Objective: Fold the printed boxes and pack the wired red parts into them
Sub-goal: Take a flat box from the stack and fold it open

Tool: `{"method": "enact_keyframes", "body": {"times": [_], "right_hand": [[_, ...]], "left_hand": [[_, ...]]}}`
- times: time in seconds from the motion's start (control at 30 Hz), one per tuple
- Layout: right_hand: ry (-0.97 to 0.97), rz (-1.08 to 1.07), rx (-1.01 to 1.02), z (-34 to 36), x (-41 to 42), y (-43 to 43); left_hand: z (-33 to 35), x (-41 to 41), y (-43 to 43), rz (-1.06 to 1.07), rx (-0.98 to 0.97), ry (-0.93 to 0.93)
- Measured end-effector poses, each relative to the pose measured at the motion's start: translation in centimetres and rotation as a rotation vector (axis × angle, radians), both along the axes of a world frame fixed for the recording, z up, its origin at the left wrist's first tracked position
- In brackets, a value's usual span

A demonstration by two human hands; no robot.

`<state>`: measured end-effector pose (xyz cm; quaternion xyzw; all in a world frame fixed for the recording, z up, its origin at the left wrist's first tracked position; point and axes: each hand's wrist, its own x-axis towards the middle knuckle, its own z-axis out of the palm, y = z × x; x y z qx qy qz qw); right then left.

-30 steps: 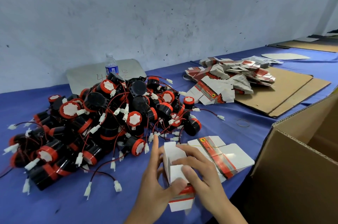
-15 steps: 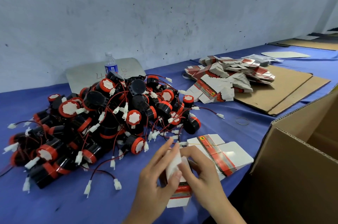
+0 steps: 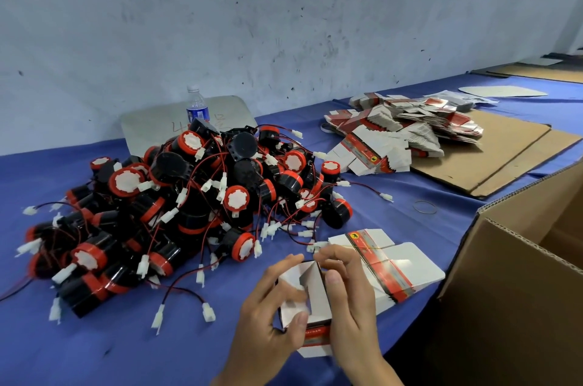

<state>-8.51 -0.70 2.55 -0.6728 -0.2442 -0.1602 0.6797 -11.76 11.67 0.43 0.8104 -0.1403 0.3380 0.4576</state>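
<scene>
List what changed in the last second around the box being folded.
The printed box has gone from nearly flat to opened up, white flaps turning inward. The left hand, flat-fingered beside it before, now grips its left side; the right hand went from lying across it to pinching its top. The pile of red parts, banded flat boxes and carton stayed put.

Water bottle (image 3: 196,105) near wall (image 3: 284,23); rubber band (image 3: 425,207) on blue cloth (image 3: 94,338); brown carton (image 3: 504,306).

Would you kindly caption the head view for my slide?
Left hand and right hand fold a printed box beside a pile of wired red parts on a blue table.
</scene>
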Motion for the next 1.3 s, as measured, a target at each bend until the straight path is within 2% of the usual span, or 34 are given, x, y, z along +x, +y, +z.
{"method": "enact_keyframes", "body": {"times": [0.07, 0.17, 0.23, 0.37, 0.43, 0.47, 0.53, 0.6, 0.63, 0.7, 0.73, 0.8, 0.83, 0.9, 1.0, 1.1, 1.2, 1.3], "right_hand": [[0.004, 0.004, -0.002, 0.0, 0.0, 0.2], [0.027, 0.033, -0.048, -0.1, 0.2, 0.2], [0.048, 0.126, -0.082, -0.2, 0.2, 0.1], [-0.041, 0.239, -0.269, -0.5, 0.2, -0.2], [0.001, 0.228, -0.297, -0.5, 0.2, -0.1], [0.096, 0.232, -0.226, -0.3, 0.2, 0.0], [0.524, 0.305, 0.104, 0.8, 0.6, -0.3], [0.998, 0.425, 0.399, 1.3, 1.8, -0.8], [1.093, 0.447, 0.427, 1.3, 2.4, -1.0], [1.182, 0.45, 0.393, 1.2, 3.1, -1.1], [1.22, 0.448, 0.357, 1.0, 3.4, -1.1], [1.292, 0.454, 0.26, 0.6, 4.0, -1.0], [1.32, 0.462, 0.215, 0.5, 4.3, -1.0], [1.346, 0.482, 0.116, 0.5, 4.9, -0.8], [1.322, 0.521, -0.096, 0.5, 6.2, -0.9], [1.292, 0.725, -0.348, 1.5, 7.3, -0.9], [1.186, 0.822, -0.611, 2.5, 8.3, 0.2], [1.047, 0.637, -0.793, 2.7, 9.8, 2.0]], "left_hand": [[0.0, -0.1, 0.1, -0.015, -0.016, 0.022], [0.0, -0.5, 0.1, -0.091, -0.249, 0.098], [-0.4, -0.7, 0.0, -0.089, -0.345, 0.109], [0.1, -0.8, -0.1, -0.069, -0.524, 0.148], [0.4, -0.6, 0.2, -0.1, -0.528, 0.181], [0.4, -0.5, 0.6, -0.109, -0.497, 0.214], [0.5, 0.2, 2.1, -0.053, -0.401, 0.284], [0.5, 1.9, 4.4, 0.137, -0.094, 0.289], [0.4, 3.2, 5.7, 0.224, 0.116, 0.333], [0.1, 5.4, 8.0, 0.354, 0.499, 0.557], [0.0, 6.2, 8.9, 0.373, 0.611, 0.65], [-0.5, 6.9, 10.1, 0.373, 0.67, 0.703], [-0.7, 7.1, 10.6, 0.37, 0.643, 0.673], [-0.9, 7.0, 10.9, 0.362, 0.463, 0.568], [-0.1, 6.2, 9.9, 0.407, 0.024, 0.384], [1.8, 4.8, 8.1, 0.322, -0.338, 0.257], [3.2, 3.6, 7.0, 0.242, -0.493, 0.182], [4.2, 2.7, 5.7, 0.198, -0.529, 0.18]]}}
